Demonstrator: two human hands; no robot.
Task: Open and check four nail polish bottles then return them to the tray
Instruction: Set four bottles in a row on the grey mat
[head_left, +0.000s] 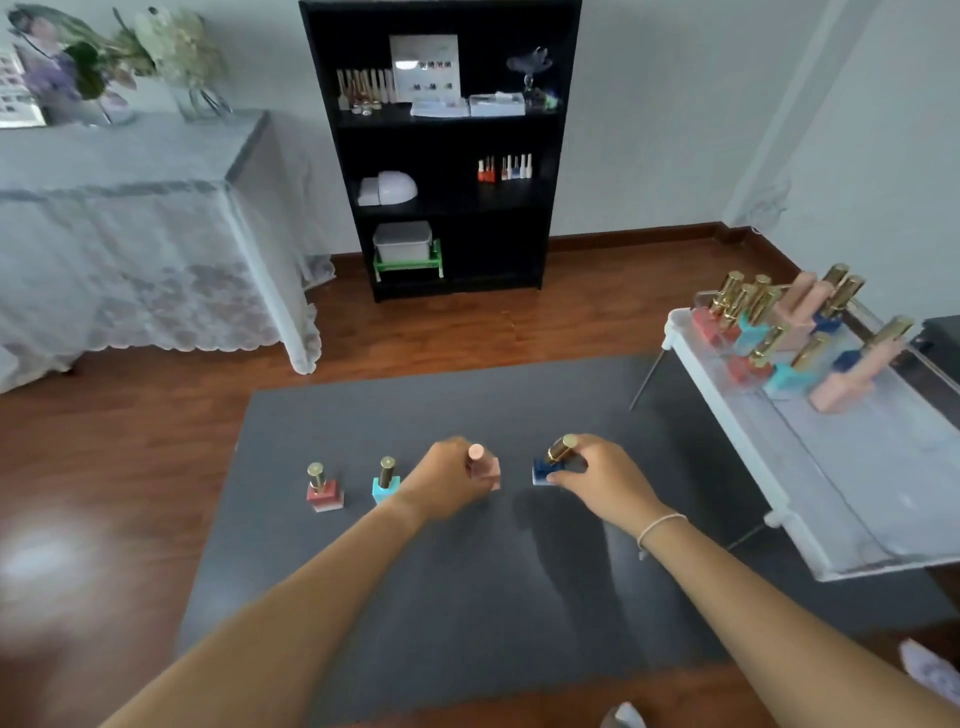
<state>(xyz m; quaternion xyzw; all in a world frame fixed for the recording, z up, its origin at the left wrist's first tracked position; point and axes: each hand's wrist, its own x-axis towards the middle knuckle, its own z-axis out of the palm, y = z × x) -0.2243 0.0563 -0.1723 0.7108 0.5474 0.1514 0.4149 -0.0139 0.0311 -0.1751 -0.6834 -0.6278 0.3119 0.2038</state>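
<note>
Four square nail polish bottles stand in a row on the dark grey mat (467, 597) spread over the wooden floor. Farthest left is the red glass bottle with a gold cap (323, 491), standing free, and just beside it the turquoise bottle with a gold cap (386, 481), also untouched and upright. Next, the left hand (451, 480) is curled around the pale pink bottle with a matching pink cap (484, 467), its fingers wrapped closed on the far side of the body. To its right, the right hand (602, 480) grips the dark blue bottle with a gold cap (551, 463); thumb and fingers pinch the bottle low at its base, and the cap leans toward the right. At far right, the white plastic tray on wire legs (810, 499) carries more bottles of the same colours.
</note>
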